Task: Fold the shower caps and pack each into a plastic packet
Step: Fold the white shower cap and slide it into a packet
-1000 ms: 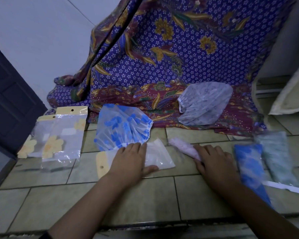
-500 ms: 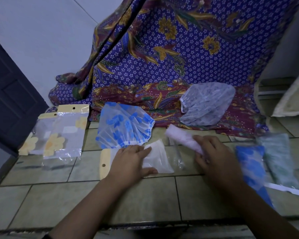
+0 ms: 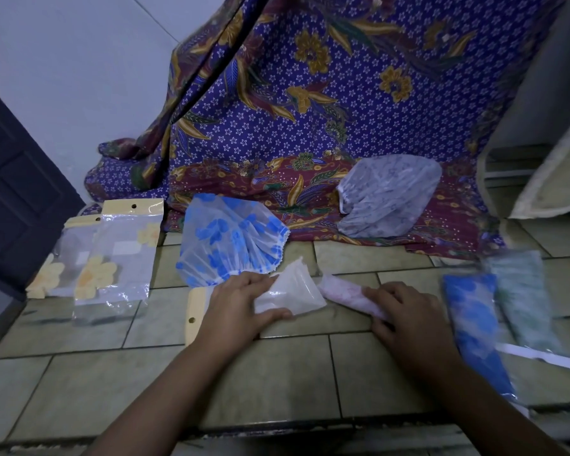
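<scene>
My left hand (image 3: 237,307) grips a clear plastic packet (image 3: 290,291) with a cream header, lying on the tiled floor; its open mouth is lifted toward the right. My right hand (image 3: 405,314) holds a folded pink shower cap (image 3: 346,292), its tip lying just at the packet's mouth. An unfolded blue-flowered cap (image 3: 231,245) lies behind my left hand. A grey patterned cap (image 3: 385,199) rests on the batik cloth (image 3: 310,110).
Empty packets with yellow flowers (image 3: 112,258) lie at the left. Two filled packets, blue (image 3: 474,324) and green (image 3: 524,291), lie at the right. A dark door (image 3: 14,192) stands at far left, and a pale slanted panel (image 3: 550,179) at right.
My left hand went from pressing the packet flat to gripping it and lifting its mouth. My right hand brought the folded pink cap up and then down to the packet's mouth.
</scene>
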